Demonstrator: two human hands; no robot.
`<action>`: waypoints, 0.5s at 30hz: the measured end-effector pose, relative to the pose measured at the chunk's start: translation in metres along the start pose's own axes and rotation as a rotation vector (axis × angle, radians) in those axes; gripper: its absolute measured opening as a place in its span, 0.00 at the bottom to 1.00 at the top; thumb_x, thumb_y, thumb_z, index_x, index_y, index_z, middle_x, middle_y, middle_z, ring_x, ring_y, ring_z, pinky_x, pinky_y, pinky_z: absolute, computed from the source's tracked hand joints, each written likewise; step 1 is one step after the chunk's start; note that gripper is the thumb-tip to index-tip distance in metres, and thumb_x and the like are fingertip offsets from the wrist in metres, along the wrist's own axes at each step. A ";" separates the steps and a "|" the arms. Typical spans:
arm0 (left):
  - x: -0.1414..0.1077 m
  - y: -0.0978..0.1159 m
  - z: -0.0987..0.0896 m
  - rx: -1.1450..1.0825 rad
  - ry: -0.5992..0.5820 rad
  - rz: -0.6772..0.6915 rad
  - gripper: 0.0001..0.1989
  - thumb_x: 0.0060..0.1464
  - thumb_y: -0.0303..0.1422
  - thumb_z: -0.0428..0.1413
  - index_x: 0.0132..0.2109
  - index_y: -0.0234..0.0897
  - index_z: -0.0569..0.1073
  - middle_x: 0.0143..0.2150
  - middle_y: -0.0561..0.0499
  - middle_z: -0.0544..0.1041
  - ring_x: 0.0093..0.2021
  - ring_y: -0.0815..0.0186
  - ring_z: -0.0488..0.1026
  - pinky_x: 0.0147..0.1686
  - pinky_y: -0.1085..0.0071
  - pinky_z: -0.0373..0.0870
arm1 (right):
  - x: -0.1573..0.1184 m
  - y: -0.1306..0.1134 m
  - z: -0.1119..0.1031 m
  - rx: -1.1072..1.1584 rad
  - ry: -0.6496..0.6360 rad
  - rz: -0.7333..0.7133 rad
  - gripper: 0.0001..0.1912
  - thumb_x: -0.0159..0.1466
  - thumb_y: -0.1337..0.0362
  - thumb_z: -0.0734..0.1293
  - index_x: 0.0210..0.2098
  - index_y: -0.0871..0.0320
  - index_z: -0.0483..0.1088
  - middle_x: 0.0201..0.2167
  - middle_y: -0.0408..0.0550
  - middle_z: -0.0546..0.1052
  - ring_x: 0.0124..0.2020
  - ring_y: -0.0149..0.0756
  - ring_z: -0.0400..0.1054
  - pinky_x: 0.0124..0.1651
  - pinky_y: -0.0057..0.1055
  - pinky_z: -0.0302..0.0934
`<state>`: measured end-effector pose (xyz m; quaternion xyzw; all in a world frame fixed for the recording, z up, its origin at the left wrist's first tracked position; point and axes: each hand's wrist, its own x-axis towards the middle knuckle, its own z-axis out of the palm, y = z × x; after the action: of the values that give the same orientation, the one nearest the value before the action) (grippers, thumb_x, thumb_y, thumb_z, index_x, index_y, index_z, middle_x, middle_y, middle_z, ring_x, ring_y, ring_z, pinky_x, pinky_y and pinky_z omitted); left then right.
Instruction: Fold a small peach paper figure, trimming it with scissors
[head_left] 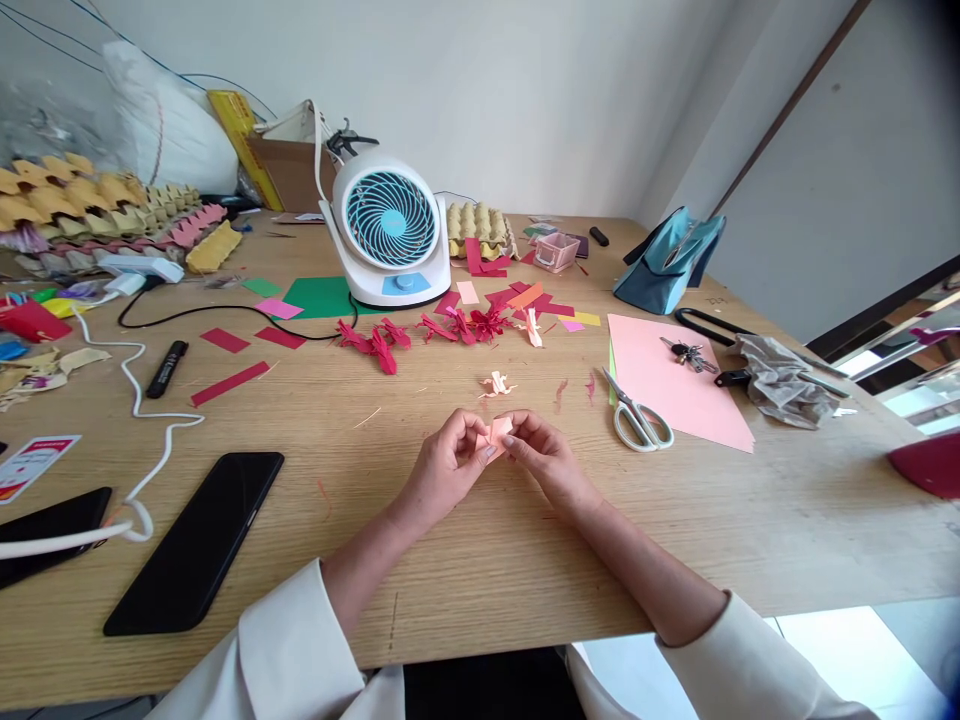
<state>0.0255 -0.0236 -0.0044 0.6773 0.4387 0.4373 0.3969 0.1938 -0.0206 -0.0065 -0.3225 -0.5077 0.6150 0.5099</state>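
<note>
A small light pink paper piece [498, 438] is pinched between both hands over the wooden table, and it looks folded. My left hand [448, 462] holds its left side between thumb and fingers. On its right side, my right hand [546, 458] grips it with thumb and fingertips. Just beyond the hands lies a pale pink crumpled paper shape [496, 384]. Farther back, red crumpled paper shapes [381, 345] sit in a row. Scissors [637, 420] with white handles rest to the right, their blades partly over a large pink sheet [675, 370].
A white fan [391, 225] stands at the back centre. Black phone [199, 540] and marker [167, 369] lie left, near a white cable [142, 420]. Egg trays [97, 215] are stacked back left. Keys [688, 354], crumpled paper [784, 380] and a blue bag [670, 262] are on the right.
</note>
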 end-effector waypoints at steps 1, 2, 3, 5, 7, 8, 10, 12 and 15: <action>0.000 0.000 0.000 0.020 0.002 0.006 0.07 0.58 0.33 0.56 0.40 0.40 0.64 0.31 0.55 0.71 0.31 0.70 0.73 0.34 0.74 0.70 | 0.000 0.001 -0.001 0.003 0.004 0.006 0.10 0.60 0.57 0.72 0.37 0.55 0.72 0.31 0.43 0.74 0.33 0.32 0.67 0.41 0.31 0.62; -0.001 0.000 0.001 0.034 0.007 0.014 0.06 0.58 0.32 0.55 0.40 0.40 0.64 0.31 0.55 0.71 0.31 0.70 0.73 0.34 0.74 0.70 | 0.001 0.003 -0.001 0.005 0.009 0.012 0.10 0.60 0.57 0.72 0.36 0.55 0.71 0.30 0.42 0.74 0.33 0.32 0.67 0.41 0.31 0.62; -0.001 0.001 0.001 0.043 0.011 0.023 0.05 0.59 0.32 0.55 0.40 0.39 0.64 0.32 0.55 0.72 0.31 0.70 0.74 0.33 0.74 0.70 | 0.001 0.004 -0.002 0.004 0.014 0.017 0.11 0.60 0.56 0.72 0.35 0.56 0.71 0.29 0.42 0.74 0.32 0.32 0.68 0.40 0.31 0.62; -0.001 0.002 0.001 0.054 0.021 0.041 0.05 0.59 0.32 0.55 0.38 0.39 0.64 0.33 0.54 0.72 0.31 0.70 0.74 0.33 0.75 0.70 | 0.001 0.006 -0.002 0.001 0.024 0.023 0.11 0.59 0.56 0.73 0.34 0.56 0.70 0.29 0.42 0.74 0.32 0.32 0.68 0.40 0.31 0.62; -0.001 0.003 0.000 0.070 0.022 0.057 0.06 0.59 0.33 0.56 0.38 0.39 0.65 0.34 0.54 0.73 0.32 0.70 0.74 0.34 0.75 0.70 | 0.001 0.007 -0.002 -0.001 0.029 0.024 0.12 0.58 0.57 0.74 0.33 0.56 0.70 0.30 0.42 0.74 0.32 0.31 0.68 0.40 0.30 0.62; -0.001 0.004 -0.001 0.085 0.025 0.064 0.05 0.59 0.33 0.56 0.38 0.39 0.66 0.34 0.54 0.73 0.33 0.70 0.74 0.34 0.75 0.70 | 0.001 0.006 -0.002 -0.001 0.028 0.024 0.13 0.57 0.56 0.74 0.33 0.56 0.69 0.30 0.42 0.74 0.33 0.31 0.68 0.41 0.30 0.62; -0.001 0.006 -0.001 0.115 0.044 0.074 0.05 0.59 0.33 0.56 0.39 0.39 0.67 0.35 0.53 0.74 0.34 0.70 0.74 0.35 0.75 0.69 | 0.001 0.006 -0.001 0.000 0.022 0.024 0.14 0.56 0.56 0.75 0.33 0.55 0.69 0.30 0.42 0.74 0.33 0.32 0.68 0.41 0.31 0.62; -0.001 0.007 -0.002 0.110 0.068 0.060 0.06 0.58 0.33 0.57 0.40 0.39 0.67 0.38 0.52 0.75 0.34 0.70 0.75 0.35 0.75 0.69 | 0.002 0.005 0.000 -0.005 0.022 0.024 0.15 0.56 0.55 0.75 0.33 0.55 0.68 0.29 0.42 0.74 0.32 0.32 0.68 0.39 0.31 0.62; 0.000 0.007 -0.002 0.017 0.094 -0.010 0.13 0.56 0.33 0.59 0.46 0.39 0.65 0.42 0.49 0.76 0.36 0.68 0.77 0.36 0.74 0.70 | 0.001 0.004 0.000 -0.044 0.039 0.019 0.16 0.56 0.53 0.74 0.33 0.55 0.67 0.28 0.41 0.72 0.30 0.31 0.65 0.36 0.30 0.60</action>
<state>0.0258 -0.0255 0.0029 0.6572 0.4641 0.4630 0.3720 0.1920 -0.0191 -0.0099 -0.3503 -0.5081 0.6022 0.5064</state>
